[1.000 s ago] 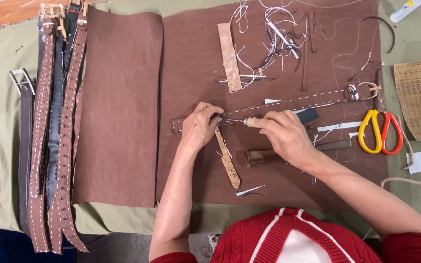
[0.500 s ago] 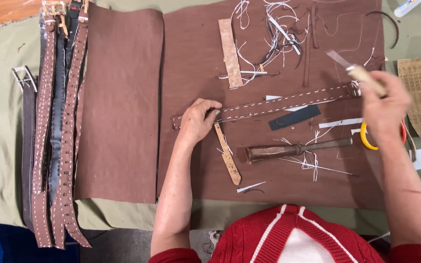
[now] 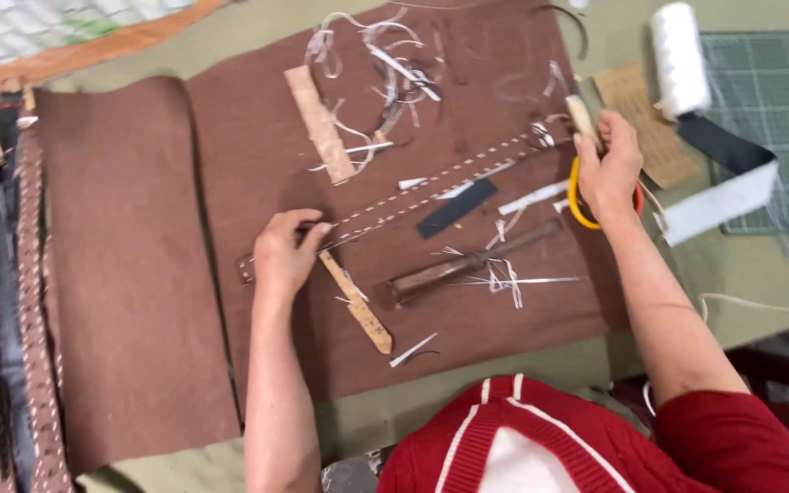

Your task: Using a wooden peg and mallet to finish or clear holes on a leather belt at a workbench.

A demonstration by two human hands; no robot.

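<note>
partly | right hand (image 3: 609,169) hides scissors (image 3: 579,203) | tool tip unclear

The person is wearing a red knit top with thin white stripes at the bottom of the frame; both forearms and hands (image 3: 287,256) are showing bare.

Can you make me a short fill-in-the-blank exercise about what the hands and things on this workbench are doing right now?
1. The left hand presses down on a stitched ____ strap.
2. The right hand grips a tool with a pale ____ handle.
3. Under the right hand lie scissors with ____ and red handles.
4. A spool of ____ thread stands beside the green cutting mat.

Missing words: brown; wooden; yellow; white
</note>
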